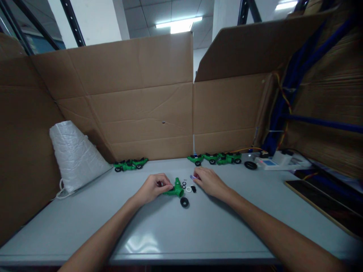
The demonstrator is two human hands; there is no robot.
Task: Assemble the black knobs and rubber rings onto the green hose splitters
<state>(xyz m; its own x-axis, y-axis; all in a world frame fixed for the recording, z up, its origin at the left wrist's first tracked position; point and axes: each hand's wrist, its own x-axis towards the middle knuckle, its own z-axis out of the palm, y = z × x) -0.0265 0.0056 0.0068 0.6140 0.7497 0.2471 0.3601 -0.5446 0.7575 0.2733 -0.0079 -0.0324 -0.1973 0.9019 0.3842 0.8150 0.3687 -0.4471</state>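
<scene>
My left hand (pixel 154 186) is closed, its thumb and fingers pinched at the left end of a green plastic pipe fitting (pixel 177 189) that lies on the table. My right hand (pixel 206 180) is closed on a small whitish-purple piece (pixel 193 176); most of it is hidden by the fingers, so its kind is unclear. Between the hands lie small black O-rings (pixel 184 185), a white ring (pixel 188 189) and a small black part (pixel 193 189). A thicker black ring (pixel 184 202) lies in front of the fitting.
Green fittings with black parts stand along the back, in a left group (pixel 130 164) and a right group (pixel 214 158). A black ring (pixel 250 165) lies near a white power strip (pixel 279 161). A white bag (pixel 76 156) leans at left. Cardboard walls (pixel 141 113) enclose the table (pixel 227 230).
</scene>
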